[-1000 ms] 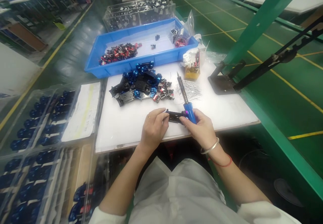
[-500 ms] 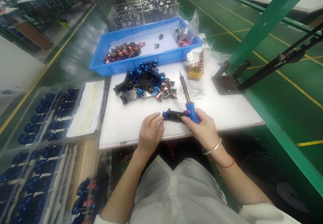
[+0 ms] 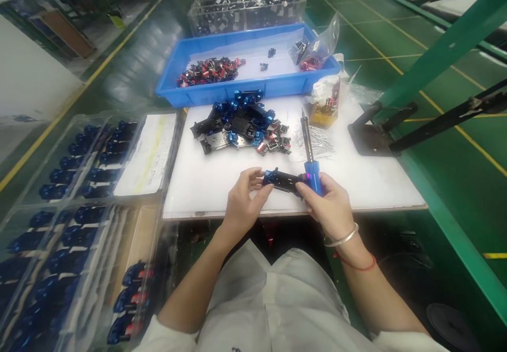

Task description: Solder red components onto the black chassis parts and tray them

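Observation:
Between my two hands, just above the front of the white table, is a black and blue toy-car chassis (image 3: 285,181). My left hand (image 3: 246,200) pinches its left end between thumb and fingers. My right hand (image 3: 331,203) is closed around the right end, with the thumb on top. Tucked in that same hand is a soldering iron (image 3: 313,176) with a blue handle, its metal tip pointing up and away. Beyond the hands lie a heap of similar chassis (image 3: 241,123), a cluster of small red and black parts (image 3: 274,141) and thin wire pieces (image 3: 317,141).
A blue tray (image 3: 253,85) of small parts spans the table's far side. Near it stands an amber holder (image 3: 325,116) with white wadding. A black metal stand (image 3: 370,139) is at right, beside a green post. Clear trays (image 3: 75,204) of blue pieces sit at left.
The view has shifted, so the table and trays appear farther right. My left thumb has moved onto the chassis's near edge. The chassis and soldering iron remain in my hands.

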Tool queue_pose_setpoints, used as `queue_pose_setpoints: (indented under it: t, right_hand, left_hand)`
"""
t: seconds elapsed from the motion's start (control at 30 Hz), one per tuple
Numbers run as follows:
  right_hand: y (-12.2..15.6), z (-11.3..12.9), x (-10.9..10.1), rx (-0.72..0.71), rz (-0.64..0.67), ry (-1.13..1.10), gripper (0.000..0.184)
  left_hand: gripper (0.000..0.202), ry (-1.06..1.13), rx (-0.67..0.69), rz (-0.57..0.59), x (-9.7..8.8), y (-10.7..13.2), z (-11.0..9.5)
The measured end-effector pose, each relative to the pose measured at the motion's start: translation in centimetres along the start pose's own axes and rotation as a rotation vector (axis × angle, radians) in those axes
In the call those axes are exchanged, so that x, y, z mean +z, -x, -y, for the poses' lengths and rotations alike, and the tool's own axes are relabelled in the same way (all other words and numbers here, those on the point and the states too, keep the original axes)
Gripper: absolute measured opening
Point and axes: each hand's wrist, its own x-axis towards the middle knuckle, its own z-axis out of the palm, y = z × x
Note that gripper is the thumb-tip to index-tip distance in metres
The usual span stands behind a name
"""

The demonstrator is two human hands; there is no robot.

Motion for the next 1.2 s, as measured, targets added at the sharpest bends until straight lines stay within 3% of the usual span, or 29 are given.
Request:
queue_pose_setpoints:
  t: [0.27,0.53,0.73,0.8,0.97,1.2]
  right_hand:
    - [-0.1,-0.1,-0.2,0.049,-0.002,-0.046,0.055]
    - [-0.1,0.3,-0.6,0.061,0.044,-0.042,0.055]
    - [-0.3,0.3,-1.7,0.040,0.086,0.017,0.051]
    - [-0.8,0.2,-2.6,0.023,0.033,0.068,0.050]
    - [-2.8,-0.1,-5.5,-0.158,-0.240,0.268,0.039]
    - [-4.6,-0.8,-8.5,-0.190,-0.381,0.474,0.040]
  left_hand:
    - [0.033,0.350,-0.253,0.124,0.0,-0.8,-0.1]
    - [0.040,0.447,-0.335,0.214,-0.4,-1.3,-0.6]
    - [0.045,0.380,-0.349,0.396,0.5,-1.7,-0.1]
    - [0.043,0.366,-0.376,0.405,0.9,-2.1,-0.3]
    - [0.040,0.366,-0.433,0.345,1.3,-3.4,-1.4]
    - [0.050,0.476,-0.454,0.315,2.2,-4.3,-0.3]
